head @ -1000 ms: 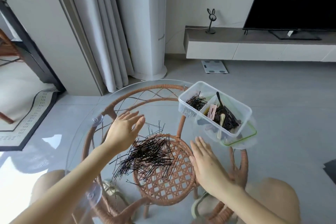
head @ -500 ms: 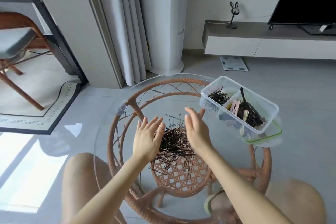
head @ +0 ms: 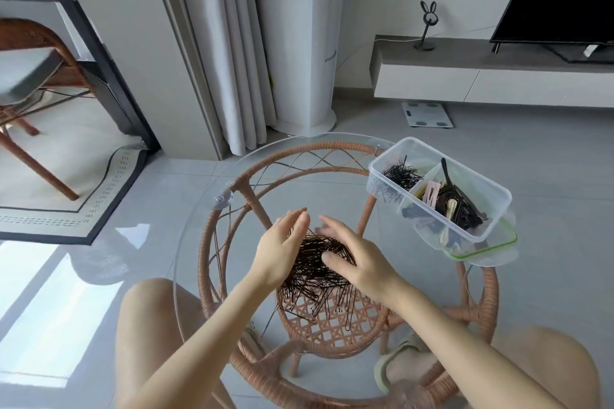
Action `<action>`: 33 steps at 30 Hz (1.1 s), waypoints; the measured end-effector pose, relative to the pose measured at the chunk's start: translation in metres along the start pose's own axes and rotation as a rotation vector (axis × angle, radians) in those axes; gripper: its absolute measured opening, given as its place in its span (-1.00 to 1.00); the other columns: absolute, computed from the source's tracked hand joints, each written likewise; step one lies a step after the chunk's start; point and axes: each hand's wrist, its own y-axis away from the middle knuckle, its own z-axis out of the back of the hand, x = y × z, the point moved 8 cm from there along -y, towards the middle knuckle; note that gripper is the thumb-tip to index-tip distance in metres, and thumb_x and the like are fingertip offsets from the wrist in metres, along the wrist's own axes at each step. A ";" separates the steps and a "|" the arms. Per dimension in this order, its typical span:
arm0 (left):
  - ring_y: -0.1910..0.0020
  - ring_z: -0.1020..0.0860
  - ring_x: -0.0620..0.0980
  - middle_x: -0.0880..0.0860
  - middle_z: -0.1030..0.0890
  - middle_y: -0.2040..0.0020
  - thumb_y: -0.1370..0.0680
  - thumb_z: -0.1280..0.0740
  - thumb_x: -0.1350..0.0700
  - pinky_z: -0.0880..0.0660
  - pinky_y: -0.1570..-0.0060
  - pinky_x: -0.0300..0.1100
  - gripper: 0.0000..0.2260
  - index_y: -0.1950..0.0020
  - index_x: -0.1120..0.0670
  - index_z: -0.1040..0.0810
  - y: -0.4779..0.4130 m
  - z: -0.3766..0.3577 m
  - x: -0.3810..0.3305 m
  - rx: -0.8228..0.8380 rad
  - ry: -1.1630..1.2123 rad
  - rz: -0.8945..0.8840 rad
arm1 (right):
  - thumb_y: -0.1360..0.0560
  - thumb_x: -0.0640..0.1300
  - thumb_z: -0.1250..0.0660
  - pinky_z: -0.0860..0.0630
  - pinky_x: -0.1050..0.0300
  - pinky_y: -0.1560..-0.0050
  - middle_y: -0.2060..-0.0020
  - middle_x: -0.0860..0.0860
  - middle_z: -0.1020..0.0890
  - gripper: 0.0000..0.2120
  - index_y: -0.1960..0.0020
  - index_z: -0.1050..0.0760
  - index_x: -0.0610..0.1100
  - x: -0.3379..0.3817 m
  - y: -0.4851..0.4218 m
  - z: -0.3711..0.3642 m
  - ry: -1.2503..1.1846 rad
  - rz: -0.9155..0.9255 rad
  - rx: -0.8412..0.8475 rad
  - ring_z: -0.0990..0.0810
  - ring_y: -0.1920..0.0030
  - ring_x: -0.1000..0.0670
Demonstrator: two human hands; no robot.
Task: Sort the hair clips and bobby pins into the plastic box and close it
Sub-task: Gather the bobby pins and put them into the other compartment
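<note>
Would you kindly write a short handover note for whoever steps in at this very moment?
Left hand: open, cupped against the left side of the bobby pin pile on the glass table.
Right hand: open, cupped over the pile's right side.
Plastic box: open, at the table's far right edge, resting on its green-rimmed lid.
Done: some pins in the box's left compartment, hair clips in the right.
Left: move the pile into the box, then close it.

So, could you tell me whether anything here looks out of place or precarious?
Yes: the box sits at the table's far right rim, on its green-edged lid, which juts past the glass. A knock could tip it. Most bobby pins lie loose between the left hand and right hand.
</note>
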 end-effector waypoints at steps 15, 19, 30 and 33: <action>-0.17 -0.52 0.11 0.09 -0.55 -0.20 -0.39 -0.11 -0.40 -0.45 -0.20 0.02 -0.25 -0.40 0.08 -0.33 0.032 -0.019 -0.010 0.075 -0.798 -0.553 | -0.28 0.52 -0.06 -0.04 -0.07 -0.48 -0.48 -0.03 -0.22 -0.01 -0.51 0.10 -0.02 -0.013 0.011 -0.010 0.785 0.157 0.024 -0.11 -0.48 -0.04; -0.15 -0.49 0.07 0.05 -0.54 -0.18 -0.43 -0.04 -0.39 -0.42 -0.19 -0.05 -0.31 -0.35 0.06 -0.39 0.027 -0.020 -0.018 0.034 -0.693 -0.511 | -0.32 0.40 -0.22 -0.26 0.03 -0.35 -0.33 0.00 -0.43 -0.11 -0.45 -0.18 -0.12 -0.004 0.005 -0.002 0.732 0.194 -0.036 -0.35 -0.31 -0.02; -0.20 -0.44 -0.02 0.00 -0.52 -0.21 -0.30 -0.40 -0.27 -0.35 -0.18 -0.17 -0.33 -0.31 0.00 -0.40 0.010 0.005 -0.004 0.226 -0.611 -0.219 | -0.48 -0.17 -0.33 -0.42 -0.03 -0.20 -0.08 -0.11 -0.56 -0.64 -0.25 -0.48 -0.23 0.009 -0.005 -0.006 0.649 0.187 0.114 -0.46 -0.16 -0.06; -0.16 -0.45 -0.01 0.01 -0.50 -0.18 -0.31 -0.46 -0.15 -0.39 -0.19 -0.17 -0.38 -0.30 0.02 -0.42 0.009 0.001 -0.008 0.290 -0.706 -0.245 | -0.51 -0.22 -0.27 -0.41 -0.03 -0.21 -0.07 -0.13 -0.57 -0.73 -0.20 -0.48 -0.25 0.014 -0.007 -0.012 0.731 0.210 0.158 -0.46 -0.15 -0.10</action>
